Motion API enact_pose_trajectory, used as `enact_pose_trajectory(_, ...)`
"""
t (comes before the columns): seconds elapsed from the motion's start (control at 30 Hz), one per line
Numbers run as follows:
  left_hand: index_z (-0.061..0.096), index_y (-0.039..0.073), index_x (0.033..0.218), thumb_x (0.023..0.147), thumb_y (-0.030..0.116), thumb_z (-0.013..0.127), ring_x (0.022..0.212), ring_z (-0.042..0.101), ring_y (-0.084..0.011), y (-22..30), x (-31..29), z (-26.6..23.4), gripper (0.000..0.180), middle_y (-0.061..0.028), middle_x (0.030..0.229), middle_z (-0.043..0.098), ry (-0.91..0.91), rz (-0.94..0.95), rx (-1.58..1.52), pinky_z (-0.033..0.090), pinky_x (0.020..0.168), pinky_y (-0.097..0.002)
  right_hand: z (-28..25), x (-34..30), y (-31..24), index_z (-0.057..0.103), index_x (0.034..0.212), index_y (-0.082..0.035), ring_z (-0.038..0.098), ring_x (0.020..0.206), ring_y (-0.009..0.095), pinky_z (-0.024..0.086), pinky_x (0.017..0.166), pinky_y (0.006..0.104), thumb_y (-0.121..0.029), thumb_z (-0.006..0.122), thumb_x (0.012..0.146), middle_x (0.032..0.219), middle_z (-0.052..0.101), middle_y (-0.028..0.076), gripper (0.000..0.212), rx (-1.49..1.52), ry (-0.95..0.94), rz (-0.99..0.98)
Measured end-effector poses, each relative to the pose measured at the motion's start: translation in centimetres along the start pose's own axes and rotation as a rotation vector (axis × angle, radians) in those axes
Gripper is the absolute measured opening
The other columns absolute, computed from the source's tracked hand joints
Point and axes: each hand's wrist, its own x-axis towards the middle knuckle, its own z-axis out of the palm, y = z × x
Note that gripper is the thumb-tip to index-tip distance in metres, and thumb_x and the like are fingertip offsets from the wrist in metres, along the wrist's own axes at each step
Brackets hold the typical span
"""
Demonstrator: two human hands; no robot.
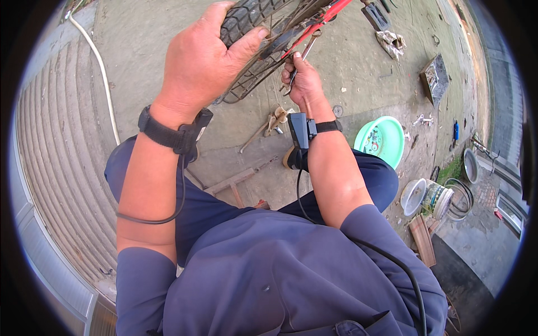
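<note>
A bicycle wheel with a black knobbed tyre [250,15] stands at the top of the head view. My left hand [193,67] is wrapped over the tyre, its thumb along the near side. Just right of the wheel, my right hand [305,83] is closed around a metal wrench [307,49]; one end points up by the red frame tube [332,12], the other shows below the fingers. A dark wire rack [245,85] lies between my hands. Whether the wrench touches a nut cannot be made out.
A mint-green basin [397,140] with small parts stands right of my knee. Beyond it are a metal box [435,79], a crumpled bag [391,43] and a clear bucket [436,200]. A wooden frame [238,180] lies between my legs; a pale hose [101,64] runs along the left.
</note>
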Motion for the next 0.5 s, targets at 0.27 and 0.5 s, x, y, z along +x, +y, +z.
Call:
enact_pose_trajectory(0.27, 0.063, 0.005, 0.123, 0.093, 0.044, 0.076, 0.080, 0.072, -0.0273, 0.0, 0.1, 0.0, 0.051, -0.0131, 0.090, 0.075, 0.003, -0.011, 0.024, 0.055, 0.073, -0.0351, -0.2, 0.0, 0.1, 0.057, 0.094, -0.009, 0.047, 0.056, 0.015, 0.036, 0.051, 0.0297, -0.039, 0.055, 0.108, 0.069, 0.052, 0.000, 0.033, -0.095, 0.047, -0.017)
enact_pose_trajectory(0.5, 0.063, 0.005, 0.122, 0.094, 0.044, 0.076, 0.082, 0.072, -0.0300, 0.0, 0.1, 0.0, 0.050, -0.0143, 0.090, 0.074, 0.012, 0.012, 0.035, 0.055, 0.072, -0.0364, 0.1, -1.0, -0.3, 0.061, 0.107, -0.003, 0.049, 0.059, 0.018, 0.037, 0.053, 0.0314, -0.045, 0.041, 0.111, 0.069, 0.052, 0.002, 0.046, 0.137, 0.044, 0.220)
